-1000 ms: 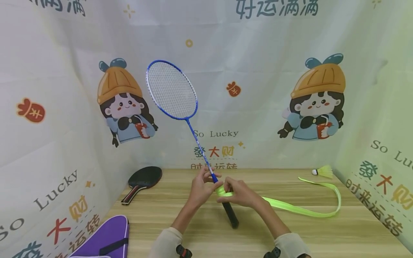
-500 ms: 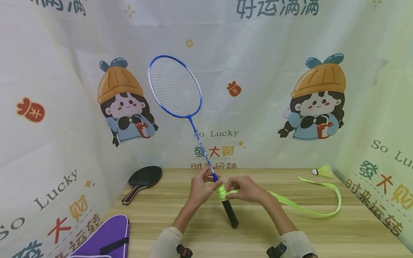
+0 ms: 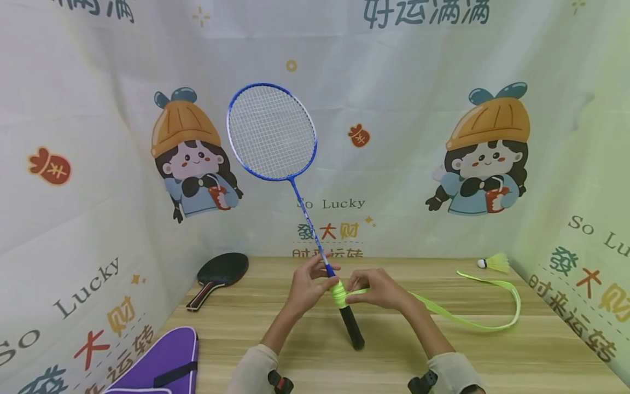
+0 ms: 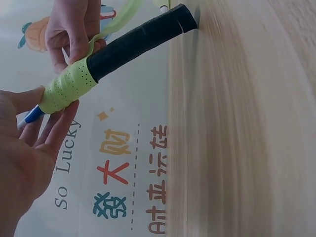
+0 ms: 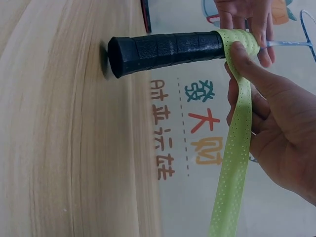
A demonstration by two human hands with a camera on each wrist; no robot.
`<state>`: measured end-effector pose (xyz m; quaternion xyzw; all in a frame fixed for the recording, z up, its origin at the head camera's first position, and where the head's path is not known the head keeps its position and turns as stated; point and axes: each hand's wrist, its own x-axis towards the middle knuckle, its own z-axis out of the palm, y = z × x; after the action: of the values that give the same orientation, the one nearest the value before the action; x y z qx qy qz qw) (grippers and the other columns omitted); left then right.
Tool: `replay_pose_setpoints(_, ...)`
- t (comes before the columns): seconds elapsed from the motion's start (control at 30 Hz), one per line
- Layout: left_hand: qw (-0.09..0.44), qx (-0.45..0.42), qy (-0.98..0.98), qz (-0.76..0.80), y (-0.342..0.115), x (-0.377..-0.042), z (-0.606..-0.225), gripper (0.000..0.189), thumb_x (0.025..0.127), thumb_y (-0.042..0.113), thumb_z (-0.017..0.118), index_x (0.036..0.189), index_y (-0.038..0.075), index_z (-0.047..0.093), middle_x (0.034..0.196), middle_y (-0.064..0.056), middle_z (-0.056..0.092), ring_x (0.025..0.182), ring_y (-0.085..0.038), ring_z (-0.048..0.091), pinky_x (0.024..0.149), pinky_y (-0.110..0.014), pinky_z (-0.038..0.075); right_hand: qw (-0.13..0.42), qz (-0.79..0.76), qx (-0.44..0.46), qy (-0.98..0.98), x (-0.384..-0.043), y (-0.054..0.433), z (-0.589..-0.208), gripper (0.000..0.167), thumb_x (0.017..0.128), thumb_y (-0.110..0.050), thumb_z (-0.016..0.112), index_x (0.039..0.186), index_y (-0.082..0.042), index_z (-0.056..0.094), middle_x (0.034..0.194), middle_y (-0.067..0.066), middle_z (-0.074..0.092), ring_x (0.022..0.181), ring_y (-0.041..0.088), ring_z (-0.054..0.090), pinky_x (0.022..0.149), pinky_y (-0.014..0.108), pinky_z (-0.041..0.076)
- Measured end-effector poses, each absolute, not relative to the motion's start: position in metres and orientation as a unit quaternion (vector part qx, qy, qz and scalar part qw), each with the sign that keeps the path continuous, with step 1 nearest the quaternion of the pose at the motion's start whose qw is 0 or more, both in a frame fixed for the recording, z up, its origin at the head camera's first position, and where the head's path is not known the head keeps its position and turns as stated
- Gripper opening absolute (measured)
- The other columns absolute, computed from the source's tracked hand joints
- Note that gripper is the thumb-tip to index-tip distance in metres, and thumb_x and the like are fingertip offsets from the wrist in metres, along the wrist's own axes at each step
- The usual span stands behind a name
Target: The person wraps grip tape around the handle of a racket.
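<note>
A blue and white badminton racket (image 3: 305,216) leans up and to the left, its black handle (image 3: 351,328) pointing down toward the table. Perforated lime-green grip tape (image 4: 69,88) is wound round the upper part of the handle; the lower part is bare black. My left hand (image 3: 305,287) pinches the racket at the top of the wrapped section, thumb on one side and fingers on the other. With thumb and fingers my right hand (image 3: 376,289) pinches the tape where it leaves the handle. The loose tape (image 5: 232,168) trails off to the right and curls on the table.
On the wooden table (image 3: 394,361), a black table tennis paddle (image 3: 222,270) lies at the back left. A purple case (image 3: 167,361) with a black strap sits at the front left. A yellow shuttlecock (image 3: 494,262) rests at the back right. Printed cloth (image 3: 403,65) surrounds the table.
The racket has turned, its head shifting right and facing the camera more squarely. My right hand has moved slightly right and the tape near it has shifted. My left hand keeps its place.
</note>
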<state>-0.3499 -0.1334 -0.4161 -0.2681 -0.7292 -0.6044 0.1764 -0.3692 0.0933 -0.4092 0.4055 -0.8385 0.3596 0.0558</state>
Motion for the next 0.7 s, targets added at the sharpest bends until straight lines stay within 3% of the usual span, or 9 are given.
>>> replay_pose_setpoints(0.1,0.158,-0.278,-0.726,-0.61,-0.1345,-0.3498,-0.416,0.066,0.087,-0.009,0.077,0.148,0.0,0.051,0.119,-0.022,0.074,0.105,-0.046,0.071,0.106,-0.062,0.047,0.05,0.357,0.403,-0.841,-0.3689,0.0921,-0.41,0.025,0.086,-0.026,0.087,0.103,-0.012,0.075,0.099,-0.001,0.078,0.086,0.008,0.073,0.081,0.027,0.059)
replay_pose_setpoints(0.2,0.137,-0.276,-0.722,-0.619,-0.1355,-0.3496,-0.4163,0.068,0.089,-0.009,0.074,0.15,0.002,0.045,0.124,-0.022,0.072,0.111,-0.042,0.07,0.108,-0.056,0.048,0.044,0.356,0.4,-0.843,-0.3686,0.0907,-0.4109,0.026,0.087,-0.025,0.086,0.105,-0.01,0.075,0.098,-0.001,0.078,0.086,0.007,0.073,0.081,0.026,0.059)
replay_pose_setpoints(0.4,0.097,-0.277,-0.697,-0.654,-0.1352,-0.35,-0.416,0.053,0.091,-0.013,0.069,0.136,-0.001,0.043,0.131,-0.029,0.066,0.117,-0.042,0.068,0.097,-0.036,0.058,0.036,0.35,0.395,-0.848,-0.3676,0.0915,-0.41,0.031,0.088,-0.024,0.086,0.11,-0.005,0.075,0.099,0.005,0.078,0.087,0.009,0.072,0.08,0.026,0.058)
replay_pose_setpoints(0.57,0.078,-0.262,-0.68,-0.681,-0.1329,-0.3507,-0.4175,0.052,0.094,-0.012,0.067,0.141,-0.001,0.047,0.127,-0.028,0.064,0.115,-0.044,0.068,0.092,-0.035,0.06,0.036,0.332,0.404,-0.852,-0.3668,0.0935,-0.4096,0.033,0.09,-0.027,0.083,0.114,-0.004,0.077,0.102,0.005,0.079,0.091,0.012,0.074,0.081,0.028,0.06)
replay_pose_setpoints(0.7,0.11,-0.235,-0.693,-0.672,-0.1309,-0.3489,-0.4175,0.059,0.092,-0.008,0.073,0.146,0.004,0.055,0.116,-0.025,0.066,0.11,-0.042,0.07,0.087,-0.033,0.061,0.052,0.322,0.404,-0.854,-0.366,0.0933,-0.4097,0.03,0.09,-0.029,0.084,0.109,-0.007,0.078,0.094,-0.002,0.078,0.086,0.007,0.072,0.08,0.028,0.059)
